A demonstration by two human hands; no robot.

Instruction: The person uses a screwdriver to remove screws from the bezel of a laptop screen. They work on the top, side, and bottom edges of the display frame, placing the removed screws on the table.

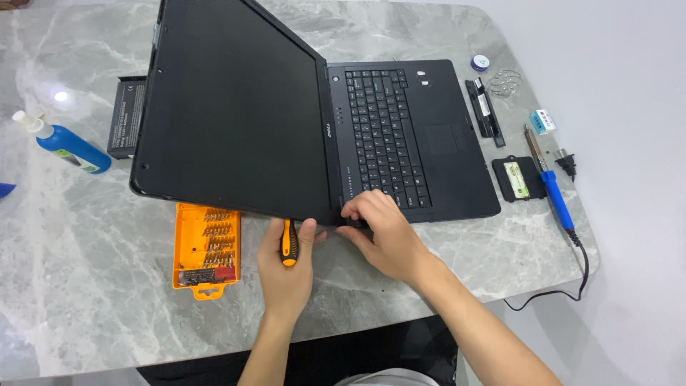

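Grey marbled worktop (86, 286) fills my view, and a black laptop (400, 136) lies on it, turned sideways to me with its lid swung wide open, the dark screen panel (229, 107) stretching out to the left of the keyboard (386, 136). My left hand (286, 264) sits just below the laptop's near edge, fingers closed around an orange and black screwdriver (289, 243) whose tip points up toward the hinge and is hidden under the edge. My right hand (382, 232) rests on the near corner of the laptop's base, fingers curled down and pressing on the casing beside the keyboard; they hold nothing that I can see. Left of the screwdriver, partly under the screen panel, lies an open orange bit case (207, 250). Beyond the screen panel, on the laptop's far left side, a black battery pack (127, 118) peeks out, and a blue bottle with a white cap (68, 143) lies near it. To the right of the laptop lie a blue-handled soldering iron (552, 182) with its black cord, a small black cover plate (518, 179), a narrow black strip (484, 107) and a wire coil stand (506, 82).
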